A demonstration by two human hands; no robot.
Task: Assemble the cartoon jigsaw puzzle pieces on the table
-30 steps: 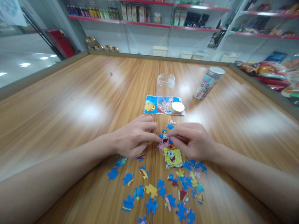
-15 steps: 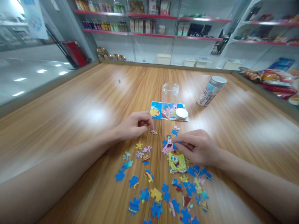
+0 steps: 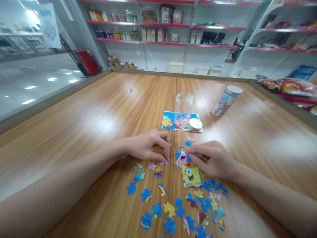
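Shifting nearer the person since half a second ago, the left hand [image 3: 148, 145] is now reaching down at a pink puzzle piece [image 3: 163, 162] just left of the tabletop [image 3: 104, 99] seam. Its thumb and forefinger are curving toward each other, their tips coming close together at that piece; whether the grip is actually holding it, I cannot tell. A small yellow piece [image 3: 170, 144] is showing just beyond the bent fingers.

The right hand [image 3: 215, 160] is staying beside the pink-faced section [image 3: 181, 159] of the puzzle, thumb and forefinger bunching at its right edge. Those fingertips are hiding whatever may be between them, so that grip's hold is remaining unclear. Directly nearer the person, a yellow-faced section [image 3: 192, 176] is lying flat, while loose pieces, including a blue piece [image 3: 170, 226] and a larger yellow piece [image 3: 169, 210], are lying scattered in front.

Farther off, a clear jar [image 3: 183, 105] is standing on a picture sheet [image 3: 167, 123], with a white lid [image 3: 195, 124] lying beside it. To the right, a printed canister [image 3: 226, 103] is standing apart.
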